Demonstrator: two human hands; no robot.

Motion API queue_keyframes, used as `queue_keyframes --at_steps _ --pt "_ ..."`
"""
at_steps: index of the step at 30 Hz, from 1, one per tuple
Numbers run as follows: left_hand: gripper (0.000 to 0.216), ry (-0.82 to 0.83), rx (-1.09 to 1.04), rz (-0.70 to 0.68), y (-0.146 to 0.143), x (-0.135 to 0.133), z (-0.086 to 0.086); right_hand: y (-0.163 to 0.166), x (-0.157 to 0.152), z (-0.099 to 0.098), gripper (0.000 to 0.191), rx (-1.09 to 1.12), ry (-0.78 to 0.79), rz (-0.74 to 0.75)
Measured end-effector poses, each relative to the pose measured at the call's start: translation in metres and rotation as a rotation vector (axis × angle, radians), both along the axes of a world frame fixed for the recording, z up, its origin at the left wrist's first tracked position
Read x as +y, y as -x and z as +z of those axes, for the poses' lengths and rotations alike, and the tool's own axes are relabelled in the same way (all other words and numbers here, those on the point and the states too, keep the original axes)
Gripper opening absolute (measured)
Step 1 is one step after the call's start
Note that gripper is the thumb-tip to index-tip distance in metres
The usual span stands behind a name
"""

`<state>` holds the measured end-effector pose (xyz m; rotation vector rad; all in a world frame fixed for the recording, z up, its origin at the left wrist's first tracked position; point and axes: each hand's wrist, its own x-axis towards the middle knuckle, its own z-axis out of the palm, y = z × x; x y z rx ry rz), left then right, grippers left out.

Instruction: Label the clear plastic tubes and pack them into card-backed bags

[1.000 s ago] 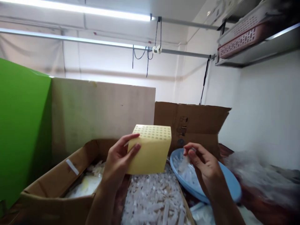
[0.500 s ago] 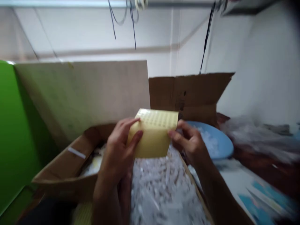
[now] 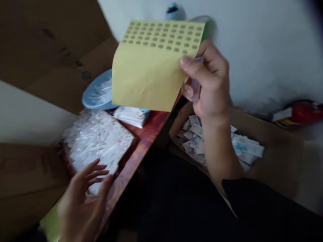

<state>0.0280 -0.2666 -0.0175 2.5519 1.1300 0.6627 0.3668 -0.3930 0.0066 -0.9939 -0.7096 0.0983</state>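
My right hand (image 3: 210, 79) pinches the right edge of a yellow sticker sheet (image 3: 146, 74), with rows of small dark ovals along its top. A small pale, translucent piece shows among that hand's curled fingers; its kind is unclear. My left hand (image 3: 82, 201) holds nothing, its fingers spread, in front of a shallow box filled with small clear plastic pieces (image 3: 94, 137). Whether the fingertips touch them I cannot tell. Behind the sheet's left edge, a blue basin (image 3: 88, 97) with more clear plastic is partly hidden.
A stack of white packets (image 3: 131, 116) lies on the reddish table (image 3: 145, 144). To the right, a cardboard box (image 3: 277, 158) contains many white and blue packets (image 3: 244, 146). A red fire extinguisher (image 3: 306, 114) is by the wall. Another patterned yellow sheet (image 3: 51, 222) shows at lower left.
My left hand has let go of the sticker sheet and dropped to the lower left. My right hand has kept it, and the view has swung to the right, bringing the packet box into sight.
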Motion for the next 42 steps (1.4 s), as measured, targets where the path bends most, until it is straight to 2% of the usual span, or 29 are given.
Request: queue_keyframes --at_steps 1,3,4,6,10,14,19,25,29,37,42 --pt "0.067 -0.053 0.045 -0.048 -0.014 -0.009 -0.023 -0.01 -0.021 -0.019 0.029 0.04 -0.002 -0.014" --pt "0.078 -0.163 0.264 -0.121 -0.032 -0.02 -0.063 -0.026 -0.06 -0.057 0.026 0.136 -0.004 -0.052" --pt "0.081 -0.201 0.33 -0.162 -0.038 -0.023 -0.079 -0.032 -0.077 -0.075 0.025 0.196 0.0 -0.08" --pt "0.079 -0.281 0.461 -0.175 -0.044 -0.021 -0.101 -0.039 -0.108 -0.109 0.025 0.321 0.004 -0.136" --pt "0.068 -0.4 0.617 -0.125 -0.059 -0.013 -0.115 -0.046 -0.146 -0.158 0.026 0.487 -0.008 -0.195" --pt "0.059 -0.476 0.619 -0.071 -0.076 -0.01 -0.12 -0.061 -0.163 -0.182 0.031 0.522 -0.041 -0.227" --pt "0.056 -0.503 0.642 -0.106 -0.079 -0.012 -0.121 -0.083 -0.17 -0.188 0.033 0.554 -0.057 -0.323" --pt "0.058 -0.519 0.672 -0.089 -0.078 -0.014 -0.12 -0.092 -0.172 -0.196 0.034 0.582 -0.067 -0.292" --pt "0.06 -0.538 0.721 -0.144 -0.075 -0.011 -0.121 -0.093 -0.17 -0.196 0.036 0.596 -0.031 -0.291" --pt "0.057 -0.589 0.79 -0.163 -0.074 -0.011 -0.12 -0.108 -0.122 -0.154 0.038 0.554 -0.038 -0.285" --pt "0.056 -0.61 0.789 -0.186 -0.073 -0.011 -0.119 -0.116 -0.124 -0.131 0.04 0.47 -0.037 -0.261"
